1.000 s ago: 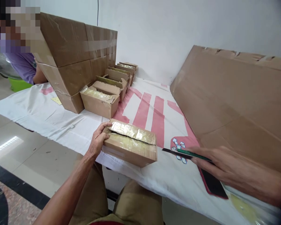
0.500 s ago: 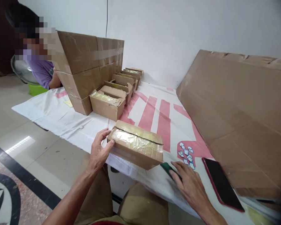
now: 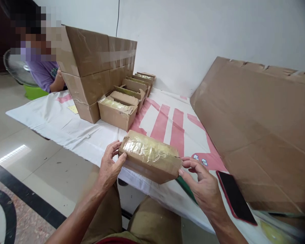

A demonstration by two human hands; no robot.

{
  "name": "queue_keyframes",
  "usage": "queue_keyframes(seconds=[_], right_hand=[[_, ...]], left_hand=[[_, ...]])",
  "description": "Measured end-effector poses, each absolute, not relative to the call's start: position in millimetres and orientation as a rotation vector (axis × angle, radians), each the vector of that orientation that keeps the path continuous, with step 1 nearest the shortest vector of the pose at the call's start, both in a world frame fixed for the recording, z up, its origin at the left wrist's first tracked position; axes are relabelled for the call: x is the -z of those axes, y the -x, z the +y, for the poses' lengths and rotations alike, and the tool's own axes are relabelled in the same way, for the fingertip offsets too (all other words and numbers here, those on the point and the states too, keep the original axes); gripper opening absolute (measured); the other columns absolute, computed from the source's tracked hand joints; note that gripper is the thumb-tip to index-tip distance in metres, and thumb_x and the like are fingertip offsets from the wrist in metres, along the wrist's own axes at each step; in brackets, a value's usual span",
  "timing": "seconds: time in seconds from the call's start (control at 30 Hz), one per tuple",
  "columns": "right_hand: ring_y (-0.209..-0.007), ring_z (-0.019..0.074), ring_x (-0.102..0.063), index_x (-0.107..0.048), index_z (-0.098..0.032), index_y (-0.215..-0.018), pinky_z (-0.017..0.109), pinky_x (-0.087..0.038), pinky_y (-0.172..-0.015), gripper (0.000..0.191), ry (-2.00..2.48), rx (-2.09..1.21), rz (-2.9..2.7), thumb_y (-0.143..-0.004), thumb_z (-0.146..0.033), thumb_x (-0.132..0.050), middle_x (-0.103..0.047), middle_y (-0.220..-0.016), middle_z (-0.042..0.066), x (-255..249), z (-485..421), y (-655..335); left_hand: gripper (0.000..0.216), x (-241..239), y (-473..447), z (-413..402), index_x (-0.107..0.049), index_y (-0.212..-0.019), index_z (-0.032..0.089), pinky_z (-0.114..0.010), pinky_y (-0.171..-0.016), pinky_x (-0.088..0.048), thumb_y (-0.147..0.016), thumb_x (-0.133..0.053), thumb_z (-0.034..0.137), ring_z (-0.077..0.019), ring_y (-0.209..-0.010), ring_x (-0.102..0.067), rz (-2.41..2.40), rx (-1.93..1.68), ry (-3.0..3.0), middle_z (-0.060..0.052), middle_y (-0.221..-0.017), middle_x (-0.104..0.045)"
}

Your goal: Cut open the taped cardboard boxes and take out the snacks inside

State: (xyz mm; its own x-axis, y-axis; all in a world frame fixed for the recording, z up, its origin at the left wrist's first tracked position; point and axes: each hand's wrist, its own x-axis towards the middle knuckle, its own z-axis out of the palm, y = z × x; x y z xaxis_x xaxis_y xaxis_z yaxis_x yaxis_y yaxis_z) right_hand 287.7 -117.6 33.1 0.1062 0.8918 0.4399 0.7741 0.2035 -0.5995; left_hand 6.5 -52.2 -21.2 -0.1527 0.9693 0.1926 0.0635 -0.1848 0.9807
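Observation:
A small cardboard box [image 3: 149, 166] lies at the table's front edge, its top slit lengthwise, with shiny clear plastic over yellowish contents showing. My left hand [image 3: 113, 162] grips its left end, thumb on the near top edge and fingers around the far side. At the right end, my right hand [image 3: 199, 176] pinches the corner between thumb and fingers. A long green object [image 3: 187, 190] lies on the cloth just under my right hand; its kind is partly hidden. Several small white-and-blue pieces [image 3: 204, 162] show behind my right fingers.
A black phone with a red edge [image 3: 236, 198] lies to the right, beside a large cardboard sheet [image 3: 256, 135]. Stacked cartons [image 3: 88, 51] and a row of opened small boxes [image 3: 117, 113] stand at the left back. Behind the cartons sits a person in a purple top [image 3: 42, 76].
My right hand has left the green object and moved up to the box's right end. The slit in the box top looks wider, with more plastic showing. My left hand stays on the box.

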Motion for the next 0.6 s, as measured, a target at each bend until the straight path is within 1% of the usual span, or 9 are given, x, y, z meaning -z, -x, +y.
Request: queue_keyframes(seconds=[0.07, 0.13, 0.2, 0.27, 0.33, 0.4, 0.5, 0.57, 0.6], right_hand=[[-0.095, 0.0215, -0.072, -0.055, -0.024, -0.088, 0.034, -0.056, -0.080, 0.006, 1.515, -0.230, -1.670, -0.093, -0.024, -0.059, -0.074, -0.101, 0.006, -35, -124, -285], [-0.089, 0.0192, -0.072, -0.055, -0.025, -0.090, 0.034, -0.054, -0.082, 0.011, 1.359, -0.115, -1.789, -0.092, -0.014, -0.058, -0.074, -0.095, 0.003, -38, -133, -281], [-0.090, 0.0187, -0.070, -0.059, -0.025, -0.094, 0.035, -0.052, -0.085, 0.020, 1.186, 0.051, -1.997, -0.089, -0.005, -0.058, -0.075, -0.095, 0.003, -40, -143, -280], [-0.097, 0.0200, -0.069, -0.062, -0.023, -0.100, 0.037, -0.050, -0.088, 0.026, 1.086, 0.133, -2.168, -0.087, -0.001, -0.057, -0.076, -0.101, 0.004, -41, -151, -280], [-0.105, 0.0221, -0.067, -0.064, -0.021, -0.105, 0.039, -0.048, -0.091, 0.027, 1.068, 0.116, -2.253, -0.087, -0.002, -0.056, -0.076, -0.108, 0.007, -43, -155, -283], [-0.110, 0.0237, -0.066, -0.065, -0.020, -0.106, 0.041, -0.047, -0.092, 0.025, 1.057, 0.069, -2.285, -0.089, -0.006, -0.054, -0.075, -0.110, 0.008, -46, -154, -286], [-0.100, 0.0209, -0.068, -0.065, -0.021, -0.099, 0.038, -0.048, -0.088, 0.018, 1.059, 0.018, -2.271, -0.093, -0.009, -0.053, -0.076, -0.101, 0.004, -54, -143, -284], [-0.092, 0.0190, -0.069, -0.066, -0.021, -0.096, 0.036, -0.050, -0.084, 0.015, 1.106, 0.018, -2.245, -0.097, -0.012, -0.054, -0.077, -0.095, 0.003, -59, -133, -278], [-0.091, 0.0191, -0.069, -0.066, -0.020, -0.098, 0.036, -0.051, -0.083, 0.015, 1.145, 0.015, -2.250, -0.099, -0.014, -0.053, -0.077, -0.096, 0.003, -62, -128, -273]], left_hand=[[0.041, 21, -6, -53, -0.065, -0.120, 0.021, -0.046, -0.110, -0.045, -0.083, -0.070, 0.038, -0.0300, -0.132, -0.056, 1.231, -1.455, -1.290, -0.013, -0.143, -0.058], [0.032, 21, -2, -55, -0.068, -0.110, 0.021, -0.046, -0.113, -0.042, -0.080, -0.071, 0.032, -0.0319, -0.140, -0.049, 1.209, -1.477, -1.298, -0.013, -0.148, -0.055], [0.026, 22, 7, -57, -0.070, -0.100, 0.021, -0.047, -0.115, -0.040, -0.074, -0.070, 0.026, -0.0350, -0.145, -0.044, 1.148, -1.454, -1.310, -0.012, -0.151, -0.054], [0.030, 23, 20, -58, -0.073, -0.098, 0.021, -0.049, -0.114, -0.040, -0.069, -0.069, 0.022, -0.0383, -0.147, -0.042, 1.028, -1.381, -1.278, -0.011, -0.152, -0.054], [0.036, 22, 34, -58, -0.076, -0.100, 0.021, -0.052, -0.115, -0.038, -0.066, -0.067, 0.026, -0.0414, -0.145, -0.043, 0.882, -1.297, -1.218, -0.011, -0.152, -0.056], [0.042, 18, 43, -57, -0.079, -0.104, 0.019, -0.054, -0.116, -0.037, -0.068, -0.065, 0.036, -0.0438, -0.143, -0.044, 0.766, -1.234, -1.183, -0.013, -0.153, -0.055], [0.041, 10, 45, -53, -0.081, -0.098, 0.018, -0.053, -0.116, -0.035, -0.079, -0.061, 0.050, -0.0422, -0.138, -0.050, 0.846, -1.207, -1.260, -0.014, -0.148, -0.059], [0.034, 6, 40, -50, -0.079, -0.091, 0.020, -0.050, -0.116, -0.036, -0.085, -0.064, 0.049, -0.0380, -0.133, -0.054, 1.029, -1.217, -1.378, -0.014, -0.139, -0.064], [0.029, 5, 37, -49, -0.077, -0.089, 0.020, -0.049, -0.115, -0.038, -0.085, -0.066, 0.047, -0.0359, -0.131, -0.056, 1.101, -1.224, -1.442, -0.013, -0.136, -0.065]])
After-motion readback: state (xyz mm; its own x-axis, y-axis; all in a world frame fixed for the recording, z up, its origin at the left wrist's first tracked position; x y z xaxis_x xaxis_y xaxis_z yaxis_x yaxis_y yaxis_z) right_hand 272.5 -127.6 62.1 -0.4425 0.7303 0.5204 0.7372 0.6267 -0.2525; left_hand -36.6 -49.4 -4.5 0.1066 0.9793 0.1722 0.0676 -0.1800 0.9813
